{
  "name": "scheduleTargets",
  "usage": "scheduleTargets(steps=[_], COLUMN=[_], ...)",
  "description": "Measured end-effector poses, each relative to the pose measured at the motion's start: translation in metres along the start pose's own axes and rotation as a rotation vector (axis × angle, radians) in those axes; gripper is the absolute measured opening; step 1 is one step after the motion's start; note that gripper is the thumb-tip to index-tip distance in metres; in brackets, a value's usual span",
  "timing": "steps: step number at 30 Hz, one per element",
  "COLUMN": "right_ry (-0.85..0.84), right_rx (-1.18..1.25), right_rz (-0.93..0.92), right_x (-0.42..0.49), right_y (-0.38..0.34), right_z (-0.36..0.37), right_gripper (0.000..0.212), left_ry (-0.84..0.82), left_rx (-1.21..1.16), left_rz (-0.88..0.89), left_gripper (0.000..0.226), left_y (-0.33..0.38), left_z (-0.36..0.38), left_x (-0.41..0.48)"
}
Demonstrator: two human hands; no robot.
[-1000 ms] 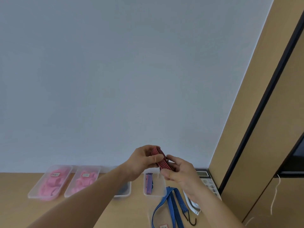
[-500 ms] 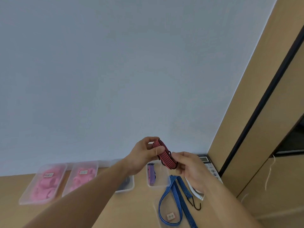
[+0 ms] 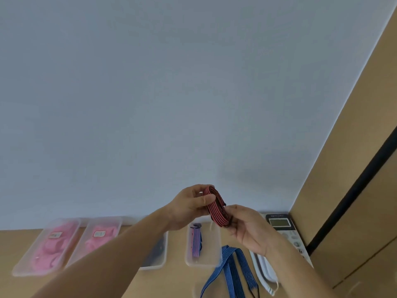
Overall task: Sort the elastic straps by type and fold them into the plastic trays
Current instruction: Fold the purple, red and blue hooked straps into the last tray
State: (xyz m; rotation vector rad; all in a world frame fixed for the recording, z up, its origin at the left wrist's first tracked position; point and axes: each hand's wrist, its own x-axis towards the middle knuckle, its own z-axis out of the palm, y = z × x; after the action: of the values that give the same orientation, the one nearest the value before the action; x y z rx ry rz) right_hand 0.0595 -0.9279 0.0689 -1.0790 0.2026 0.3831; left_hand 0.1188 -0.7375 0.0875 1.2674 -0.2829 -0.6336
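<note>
Above the tan wooden table point(image 3: 176, 282), against a smooth, pale grey-blue wall point(image 3: 171, 82), both hands held the red strap point(image 3: 216, 208). It was a flat woven elastic band with thin dark lengthwise stripes, folded into a tight oval coil and raised clear of the trays. The left hand point(image 3: 189, 208) pinched the coil's upper end between thumb and curled fingers. The right hand point(image 3: 247, 229) gripped the lower end with its fingers wrapped round the bundle. A small dark piece jutted out there, too small to identify.

Four shallow rectangular trays of clear plastic stood in a row on the table below. The far-left tray point(image 3: 19, 272) and the second tray point(image 3: 103, 219) each held soft pink loops, blurred, with a pale label on top. The third tray point(image 3: 154, 266) showed something dark, mostly hidden behind the left forearm. The fourth tray point(image 3: 211, 244) held a folded purple strap point(image 3: 196, 241) lying lengthwise.

Just beside that tray a blue strap point(image 3: 231, 267), ribbed with fine stripes, lay loose on the wood in long bends. A pale desk phone point(image 3: 279, 222) with a small grey screen sat at the right, against a light wooden panel point(image 3: 354, 147).
</note>
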Motion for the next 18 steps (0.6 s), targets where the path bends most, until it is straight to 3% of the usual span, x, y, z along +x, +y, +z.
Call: scheduleTargets(steps=[4,7,9,14,18], right_ry=[0.005,0.085,0.169,0.426,0.545], right_rx=[-0.050,-0.059,-0.119,-0.435,-0.842], right_rz=[0.032,0.029,0.023,-0.032,-0.074], right_x=[0.020,0.036,0.045,0.062,0.072], right_y=[-0.006,-0.007,-0.004,0.008,0.026], right_z=[-0.019,-0.026,-0.028,-0.027,-0.016], right_gripper=[0.019,0.019,0.015,0.010,0.007], left_ry=[0.031,0.109,0.181,0.259,0.077], left_rx=[0.008,0.053,0.176,0.708,1.363], left_rz=[-0.022,-0.018,-0.048,-0.120,-0.016], left_gripper=[0.041,0.035,0.042,0.049,0.048], left_y=[-0.011,-0.020,-0.030,-0.062,-0.082], left_z=[0.001,-0.002,-0.010,-0.030,-0.052], left_x=[0.020,0.031,0.037,0.051,0.044])
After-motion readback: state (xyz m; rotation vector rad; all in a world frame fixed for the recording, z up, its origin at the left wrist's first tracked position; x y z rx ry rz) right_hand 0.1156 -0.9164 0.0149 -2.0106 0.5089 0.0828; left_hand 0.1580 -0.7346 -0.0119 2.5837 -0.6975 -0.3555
